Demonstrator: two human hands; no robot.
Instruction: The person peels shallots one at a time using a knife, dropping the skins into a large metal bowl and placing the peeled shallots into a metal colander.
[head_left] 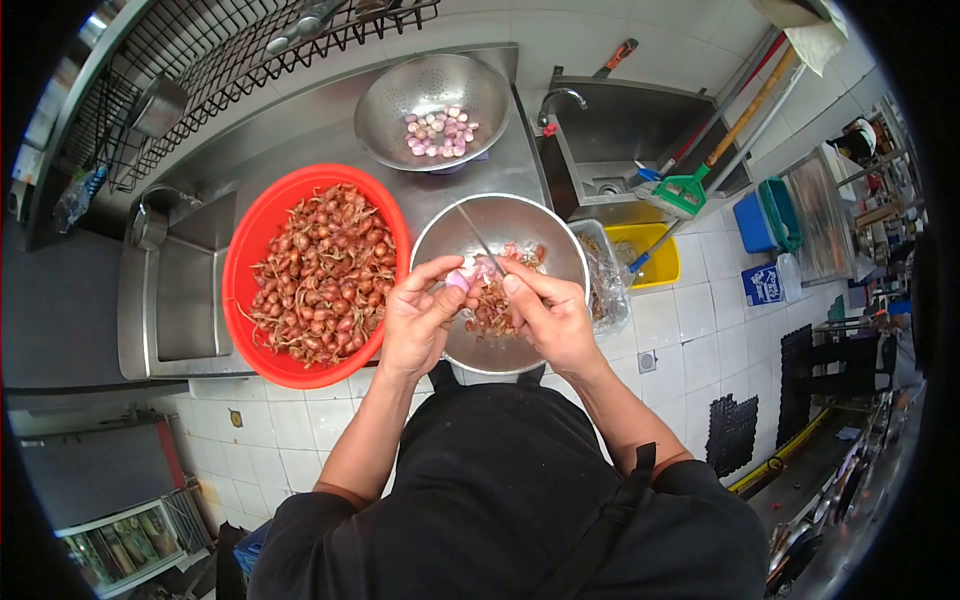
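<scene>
My left hand pinches a pale purple, partly peeled shallot between thumb and fingers. In my right hand is a small knife, its narrow blade pointing up and away past the shallot. Both hands are close together over a steel bowl, where reddish-brown skins and trimmings lie. To the left, a red basin is heaped with unpeeled shallots. Behind the bowl stands a perforated steel colander with several peeled shallots in it.
Sinks flank the steel counter, one at left and one at back right. A plastic-lined container and a yellow bin stand right of the bowl. A green brush leans there. Overhead hangs a wire rack.
</scene>
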